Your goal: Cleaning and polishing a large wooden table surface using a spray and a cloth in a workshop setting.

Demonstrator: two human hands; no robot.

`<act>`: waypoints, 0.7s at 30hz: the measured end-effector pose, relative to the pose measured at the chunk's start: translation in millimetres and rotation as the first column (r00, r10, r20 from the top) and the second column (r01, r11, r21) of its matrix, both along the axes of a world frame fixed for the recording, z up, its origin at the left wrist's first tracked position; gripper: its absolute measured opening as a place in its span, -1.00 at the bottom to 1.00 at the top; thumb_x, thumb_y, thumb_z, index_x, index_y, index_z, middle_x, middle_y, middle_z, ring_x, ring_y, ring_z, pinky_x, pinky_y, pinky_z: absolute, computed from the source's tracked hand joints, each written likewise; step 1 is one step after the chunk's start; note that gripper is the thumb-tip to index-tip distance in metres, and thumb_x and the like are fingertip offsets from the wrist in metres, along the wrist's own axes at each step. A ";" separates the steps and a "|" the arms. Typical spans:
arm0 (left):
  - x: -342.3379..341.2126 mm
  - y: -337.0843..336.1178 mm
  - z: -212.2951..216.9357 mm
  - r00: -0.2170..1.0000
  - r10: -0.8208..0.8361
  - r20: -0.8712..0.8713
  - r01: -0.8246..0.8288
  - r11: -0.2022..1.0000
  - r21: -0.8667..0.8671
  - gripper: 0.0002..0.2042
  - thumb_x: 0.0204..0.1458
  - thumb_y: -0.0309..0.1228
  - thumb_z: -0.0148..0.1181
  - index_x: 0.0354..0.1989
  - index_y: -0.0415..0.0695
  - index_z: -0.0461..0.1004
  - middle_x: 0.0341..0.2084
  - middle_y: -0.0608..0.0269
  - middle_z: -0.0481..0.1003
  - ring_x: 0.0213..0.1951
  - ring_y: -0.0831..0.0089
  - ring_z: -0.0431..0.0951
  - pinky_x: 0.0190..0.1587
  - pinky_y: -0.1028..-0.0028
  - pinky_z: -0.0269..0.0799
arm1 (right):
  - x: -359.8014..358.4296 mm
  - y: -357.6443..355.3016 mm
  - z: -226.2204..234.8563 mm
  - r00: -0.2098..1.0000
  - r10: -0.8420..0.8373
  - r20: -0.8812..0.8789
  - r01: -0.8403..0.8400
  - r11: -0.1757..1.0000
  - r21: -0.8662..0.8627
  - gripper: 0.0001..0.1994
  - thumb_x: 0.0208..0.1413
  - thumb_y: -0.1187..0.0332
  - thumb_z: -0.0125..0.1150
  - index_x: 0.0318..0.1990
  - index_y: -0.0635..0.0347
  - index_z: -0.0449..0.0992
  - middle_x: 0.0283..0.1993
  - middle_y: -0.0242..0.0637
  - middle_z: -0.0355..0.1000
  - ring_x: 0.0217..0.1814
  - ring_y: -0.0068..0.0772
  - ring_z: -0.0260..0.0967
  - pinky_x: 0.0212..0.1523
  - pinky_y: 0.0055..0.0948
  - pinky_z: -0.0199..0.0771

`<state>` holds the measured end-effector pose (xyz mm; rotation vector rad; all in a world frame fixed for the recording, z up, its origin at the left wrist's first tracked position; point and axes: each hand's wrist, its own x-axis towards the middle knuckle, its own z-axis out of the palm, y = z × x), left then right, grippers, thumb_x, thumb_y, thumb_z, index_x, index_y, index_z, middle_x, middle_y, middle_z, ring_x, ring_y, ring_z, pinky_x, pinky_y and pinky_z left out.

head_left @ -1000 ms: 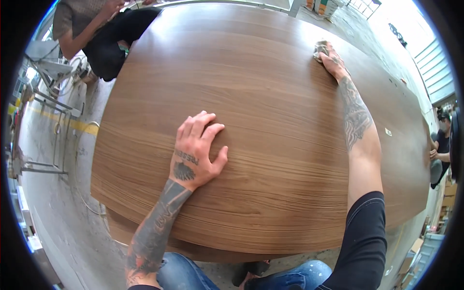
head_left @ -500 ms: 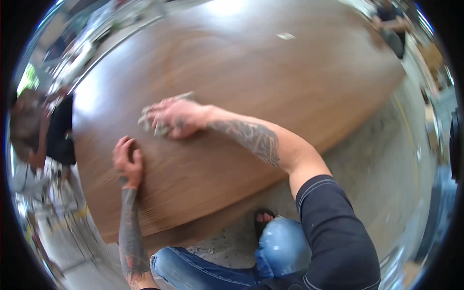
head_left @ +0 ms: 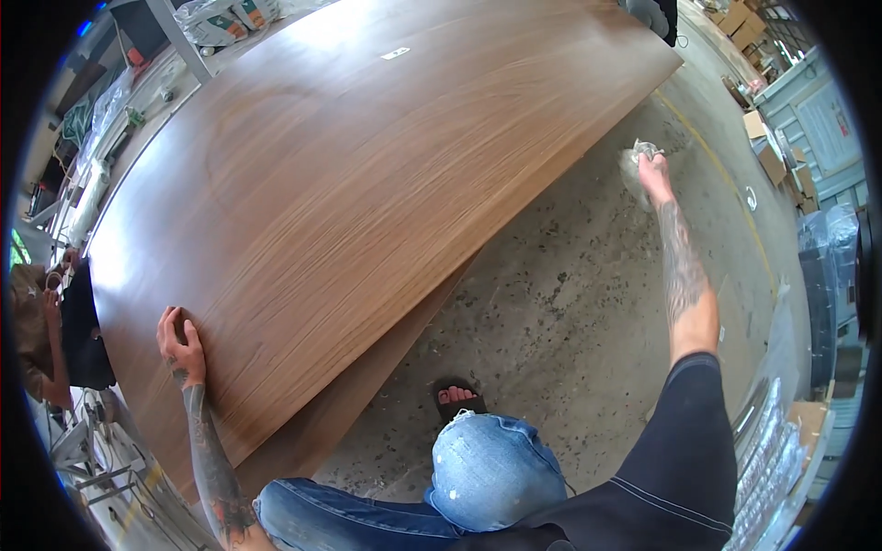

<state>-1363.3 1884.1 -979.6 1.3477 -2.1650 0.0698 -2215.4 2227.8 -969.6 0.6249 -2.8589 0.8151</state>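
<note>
A large brown wood-grain panel [head_left: 367,193] stretches out in front of me. My left hand [head_left: 182,347] rests on its surface near the left end, fingers apart and slightly bent, holding nothing. Past the panel's right edge, my right arm reaches out above the concrete. That right hand [head_left: 654,174] is closed on a crumpled pale rag [head_left: 646,149], whose loose part is smeared by motion. On the panel's far part lies a small white label [head_left: 395,53].
Below the top panel, a second brown panel [head_left: 340,413] juts out. Dark specks dot the concrete floor [head_left: 551,303]. One person [head_left: 87,321] is at the left end, another [head_left: 657,16] at the far right corner. Cardboard boxes [head_left: 781,165] and plastic-wrapped goods [head_left: 772,459] stand along the right.
My right hand has left the panel's surface and swung right with the rag, out over the floor. The left hand stays on the panel. The whole view has shifted to the right.
</note>
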 end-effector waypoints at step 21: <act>26.0 -5.5 19.2 0.993 0.117 0.029 -0.114 0.991 -0.068 -0.76 0.08 -0.44 0.04 -0.11 -0.21 0.49 -0.02 0.02 0.48 0.01 0.08 0.46 0.11 0.25 0.34 | 326.6 -98.4 87.9 0.185 0.968 0.172 -0.841 0.246 -0.481 -0.59 -0.16 0.55 0.14 -0.05 0.10 0.54 -0.07 -0.20 0.55 -0.04 -0.24 0.51 -0.04 -0.40 0.50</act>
